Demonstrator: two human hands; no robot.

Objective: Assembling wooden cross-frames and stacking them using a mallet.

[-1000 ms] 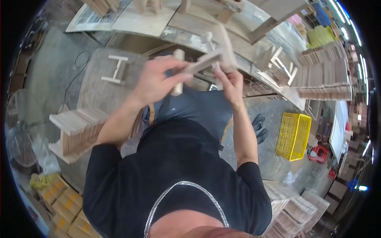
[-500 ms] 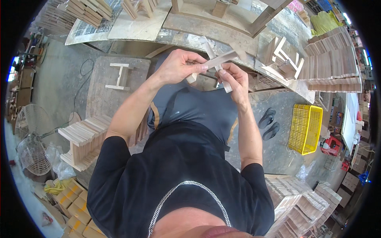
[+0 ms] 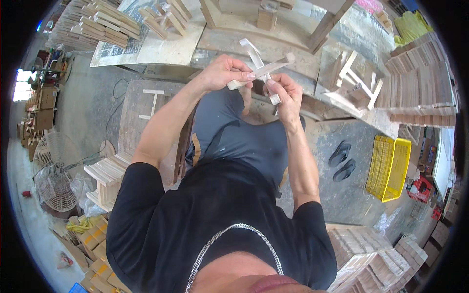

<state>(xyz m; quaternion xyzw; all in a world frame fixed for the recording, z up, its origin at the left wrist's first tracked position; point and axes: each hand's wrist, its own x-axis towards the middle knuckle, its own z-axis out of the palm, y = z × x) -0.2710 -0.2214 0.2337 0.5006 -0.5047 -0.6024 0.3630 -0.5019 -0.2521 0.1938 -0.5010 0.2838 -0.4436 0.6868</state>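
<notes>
Pinching wood [image 3: 263,71] — left hand [image 3: 223,73] inward

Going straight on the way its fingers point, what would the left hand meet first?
Probably the crossing wooden strip held by the right hand; depth is unclear, so the left hand might instead pass over it and meet the right hand.

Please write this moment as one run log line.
left hand: holding crossed wooden pieces | right hand: holding same pieces | yellow basket: on floor | black sandals: left of basket

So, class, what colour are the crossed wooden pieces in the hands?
The wooden pieces are pale beige, best seen in the head view.
</notes>
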